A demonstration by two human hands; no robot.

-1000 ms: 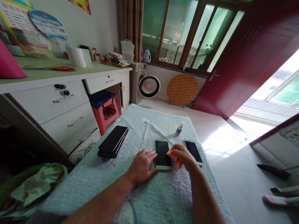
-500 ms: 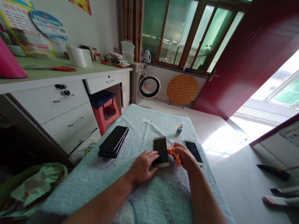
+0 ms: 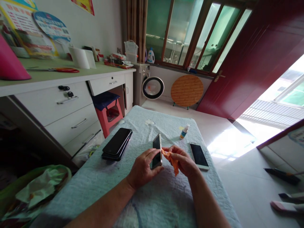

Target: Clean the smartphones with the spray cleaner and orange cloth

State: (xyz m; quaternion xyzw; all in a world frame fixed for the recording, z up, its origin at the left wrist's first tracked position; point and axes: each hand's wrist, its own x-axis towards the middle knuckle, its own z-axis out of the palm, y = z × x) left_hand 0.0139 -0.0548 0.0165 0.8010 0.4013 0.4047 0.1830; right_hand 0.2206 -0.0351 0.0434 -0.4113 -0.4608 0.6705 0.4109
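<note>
My left hand (image 3: 142, 169) grips a gold-edged phone (image 3: 157, 150) by its lower end and holds it tilted up on edge above the pale blue cloth-covered table (image 3: 99, 186). My right hand (image 3: 184, 161) pinches a small orange cloth (image 3: 172, 159) right beside the phone's screen. A second light phone (image 3: 199, 155) lies flat to the right of my right hand. Left of my hands, dark phones (image 3: 117, 147) lie stacked. A small white bottle (image 3: 184, 132) stands beyond the raised phone.
A white desk with drawers (image 3: 59, 104) runs along the left, a red stool (image 3: 108, 110) tucked under it. A green bag (image 3: 33, 190) sits at lower left. A washing machine (image 3: 148, 85) and a round wooden tabletop (image 3: 186, 90) stand at the far wall. Sunlit floor lies right.
The gold-edged phone lay flat under my left fingers; my left hand has now lifted it and turned it up on edge. My right hand with the orange cloth stayed close beside it.
</note>
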